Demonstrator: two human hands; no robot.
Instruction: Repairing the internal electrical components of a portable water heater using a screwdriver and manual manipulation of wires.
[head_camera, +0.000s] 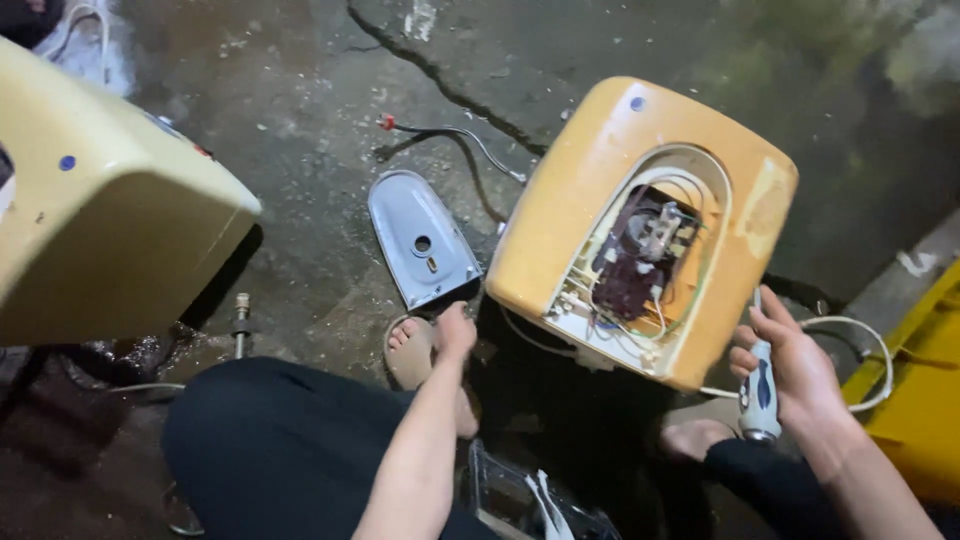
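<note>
Yellowed plastic water-heater casing (600, 200) lies at one o'clock, wiring bay exposed, grey oval cover plate (420, 240) off at eleven. Right hand (790, 370) is closed round a blue-and-white screwdriver handle (760, 395); left hand (455, 330), holding nothing, steadies the casing's edge. Terminal work seems under way.

Few such things show. At the bottom edge, between the person's knees, lies a clear plastic package (520, 495) — boxy, see-through, with white pieces inside. On the pale-yellow water heater (110, 225) at left sits a small round blue sticker (67, 162) — the orange-yellow water heater (590, 190) bears another blue sticker (637, 103) near its top. No signs or screens.
</note>
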